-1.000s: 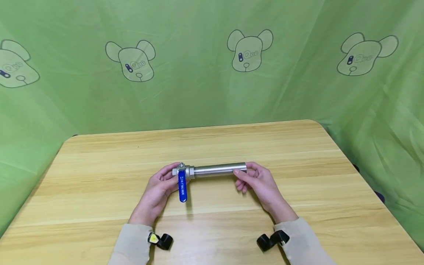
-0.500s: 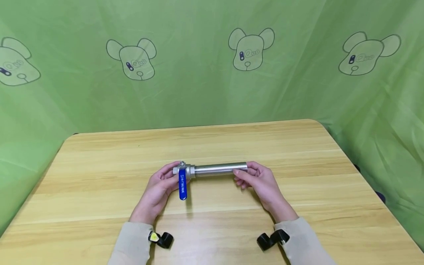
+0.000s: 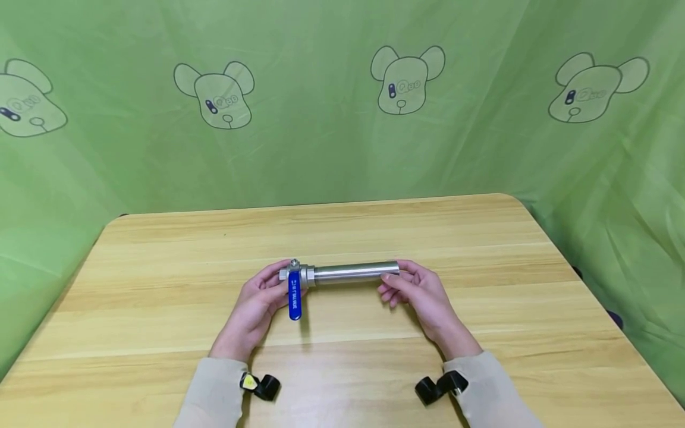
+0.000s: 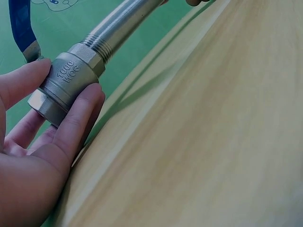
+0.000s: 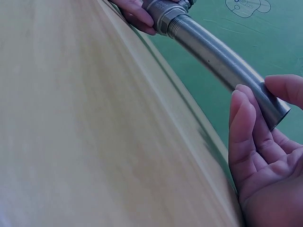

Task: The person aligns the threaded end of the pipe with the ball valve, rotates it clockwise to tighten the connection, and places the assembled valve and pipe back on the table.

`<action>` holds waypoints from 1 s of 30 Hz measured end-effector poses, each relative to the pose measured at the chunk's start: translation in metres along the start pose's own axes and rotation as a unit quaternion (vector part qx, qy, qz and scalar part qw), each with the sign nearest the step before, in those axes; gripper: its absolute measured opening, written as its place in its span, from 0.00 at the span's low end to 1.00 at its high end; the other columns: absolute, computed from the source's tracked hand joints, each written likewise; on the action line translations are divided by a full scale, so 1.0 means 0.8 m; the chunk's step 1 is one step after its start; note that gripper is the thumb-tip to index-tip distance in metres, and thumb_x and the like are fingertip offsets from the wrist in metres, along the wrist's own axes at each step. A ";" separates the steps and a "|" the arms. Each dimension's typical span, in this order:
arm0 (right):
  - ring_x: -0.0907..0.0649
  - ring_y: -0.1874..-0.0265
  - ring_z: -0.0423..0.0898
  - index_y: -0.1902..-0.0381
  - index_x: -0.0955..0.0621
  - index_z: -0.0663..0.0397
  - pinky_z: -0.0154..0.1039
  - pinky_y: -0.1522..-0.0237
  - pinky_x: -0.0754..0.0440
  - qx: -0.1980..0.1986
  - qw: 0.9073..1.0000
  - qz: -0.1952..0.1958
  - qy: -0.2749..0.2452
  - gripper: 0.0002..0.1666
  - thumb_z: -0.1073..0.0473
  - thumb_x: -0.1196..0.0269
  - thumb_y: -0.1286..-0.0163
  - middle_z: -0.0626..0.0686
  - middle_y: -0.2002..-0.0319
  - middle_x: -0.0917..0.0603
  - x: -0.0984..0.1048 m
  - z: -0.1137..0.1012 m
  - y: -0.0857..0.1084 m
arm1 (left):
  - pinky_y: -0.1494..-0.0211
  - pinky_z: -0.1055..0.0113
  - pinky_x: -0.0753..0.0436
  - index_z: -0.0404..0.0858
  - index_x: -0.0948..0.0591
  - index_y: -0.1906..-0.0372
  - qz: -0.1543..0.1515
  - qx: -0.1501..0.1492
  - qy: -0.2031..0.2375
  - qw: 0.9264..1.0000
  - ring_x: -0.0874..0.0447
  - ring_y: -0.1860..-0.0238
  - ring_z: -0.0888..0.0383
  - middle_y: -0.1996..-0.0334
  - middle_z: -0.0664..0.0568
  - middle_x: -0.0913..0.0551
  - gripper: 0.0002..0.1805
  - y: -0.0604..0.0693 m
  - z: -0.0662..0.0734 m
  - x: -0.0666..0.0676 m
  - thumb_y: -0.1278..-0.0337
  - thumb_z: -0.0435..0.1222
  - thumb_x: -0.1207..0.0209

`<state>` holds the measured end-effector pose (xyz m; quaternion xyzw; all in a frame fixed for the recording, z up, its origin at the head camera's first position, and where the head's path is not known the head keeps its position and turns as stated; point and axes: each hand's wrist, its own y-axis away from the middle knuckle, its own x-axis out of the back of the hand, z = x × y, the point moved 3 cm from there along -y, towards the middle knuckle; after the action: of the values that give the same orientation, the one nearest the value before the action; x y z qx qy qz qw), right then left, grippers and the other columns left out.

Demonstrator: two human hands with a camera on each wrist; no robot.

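A ball valve (image 4: pixel 71 78) with a blue lever handle (image 3: pixel 295 296) is joined to a steel pipe (image 3: pixel 353 272). My left hand (image 3: pixel 257 306) grips the valve body, thumb on the near side and fingers behind and below; raised letters "1000 WOG" show in the left wrist view. The pipe's threads (image 4: pixel 98 45) are partly visible at the valve's nut. With thumb and fingers, my right hand (image 3: pixel 420 297) pinches the pipe's free end, seen also in the right wrist view. Valve and pipe are held roughly level above the table, the lever pointing toward me.
Beneath the hands is a wood-grain table (image 3: pixel 160 255). A green cloth (image 3: pixel 310 148) printed with bear heads hangs behind it and at the sides. Black camera mounts (image 3: pixel 267 387) sit at both sleeve cuffs.
Both hands keep their hold on the valve and pipe. The right thumb has shifted slightly along the pipe's end, and the lever's tip appears a little higher in view.
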<state>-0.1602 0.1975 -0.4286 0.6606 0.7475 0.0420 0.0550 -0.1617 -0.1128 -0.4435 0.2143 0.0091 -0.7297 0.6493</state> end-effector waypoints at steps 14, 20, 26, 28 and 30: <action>0.12 0.71 0.41 0.40 0.25 0.68 0.32 0.68 0.09 -0.018 1.000 0.001 0.008 0.24 0.55 0.34 0.20 0.46 0.70 0.09 0.000 0.002 -0.001 | 0.32 0.60 0.09 0.34 0.31 0.22 0.001 -0.001 0.001 1.000 0.09 0.45 0.58 0.28 0.39 0.20 0.32 -0.002 -0.001 0.000 0.28 0.24 0.41; 0.12 0.72 0.41 0.43 0.22 0.64 0.32 0.69 0.09 -0.021 1.000 0.013 0.019 0.22 0.51 0.34 0.21 0.46 0.71 0.09 0.002 0.004 -0.002 | 0.31 0.60 0.10 0.32 0.30 0.22 -0.001 -0.007 0.002 1.000 0.09 0.44 0.58 0.30 0.40 0.18 0.32 -0.001 0.000 0.000 0.30 0.22 0.41; 0.12 0.72 0.42 0.44 0.20 0.63 0.33 0.68 0.09 -0.025 0.999 0.030 0.027 0.23 0.50 0.32 0.22 0.47 0.71 0.09 0.003 0.005 -0.002 | 0.31 0.59 0.10 0.32 0.30 0.22 0.000 -0.005 0.002 1.000 0.09 0.45 0.58 0.31 0.41 0.18 0.33 -0.002 -0.001 0.000 0.30 0.22 0.41; 0.12 0.71 0.42 0.44 0.20 0.63 0.33 0.67 0.08 -0.026 0.999 0.033 0.030 0.23 0.49 0.32 0.22 0.47 0.70 0.09 0.003 0.005 -0.003 | 0.31 0.59 0.10 0.32 0.30 0.23 0.000 -0.006 0.004 1.000 0.09 0.44 0.58 0.32 0.42 0.16 0.33 -0.002 -0.001 0.000 0.30 0.22 0.41; 0.12 0.71 0.42 0.45 0.20 0.64 0.33 0.67 0.08 -0.027 0.998 0.038 0.032 0.24 0.48 0.32 0.22 0.47 0.71 0.09 0.003 0.004 -0.002 | 0.31 0.58 0.10 0.31 0.30 0.23 0.000 -0.007 0.005 1.000 0.09 0.44 0.58 0.33 0.43 0.16 0.33 -0.002 -0.001 0.000 0.31 0.21 0.41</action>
<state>-0.1620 0.1994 -0.4322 0.6852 0.7219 0.0852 0.0471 -0.1630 -0.1126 -0.4443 0.2134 0.0174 -0.7284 0.6508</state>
